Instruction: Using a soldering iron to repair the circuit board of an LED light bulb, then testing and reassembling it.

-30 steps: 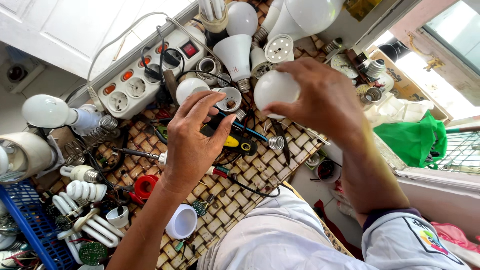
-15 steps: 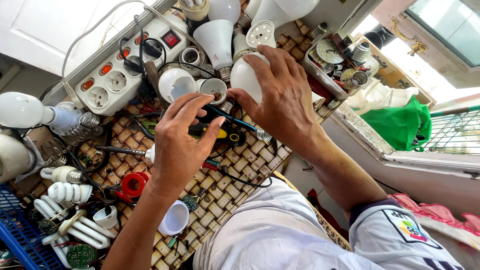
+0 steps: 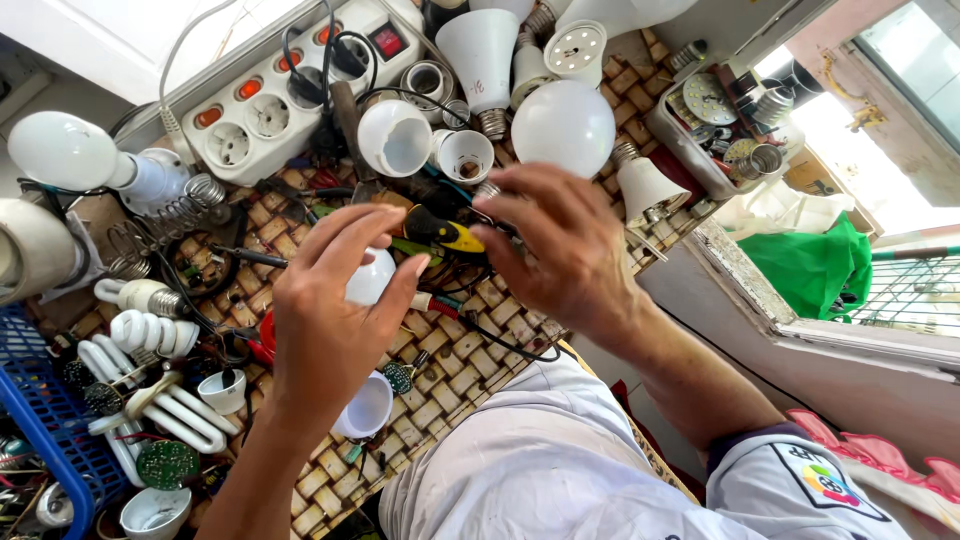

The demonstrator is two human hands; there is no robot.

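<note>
My left hand (image 3: 325,320) is closed around a small white bulb dome (image 3: 370,278), pinched between thumb and fingertips above the woven mat (image 3: 470,350). My right hand (image 3: 560,250) hovers beside it with fingers apart and nothing visibly in them. Its fingertips are close to yellow-handled pliers (image 3: 447,233). A round white globe bulb (image 3: 563,128) lies just beyond the right hand's knuckles. Two open white bulb housings (image 3: 396,138) (image 3: 465,155) stand past the pliers.
A white power strip (image 3: 270,110) with orange switches and plugged cables sits at the back. Spiral and tube lamps (image 3: 140,370) lie left, next to a blue crate (image 3: 45,440). A tray of parts (image 3: 720,130) and a green bag (image 3: 810,265) are on the right.
My right hand has let go of the globe bulb, which now lies at the back of the mat, and dropped toward the pliers. My left hand now holds a small white dome.
</note>
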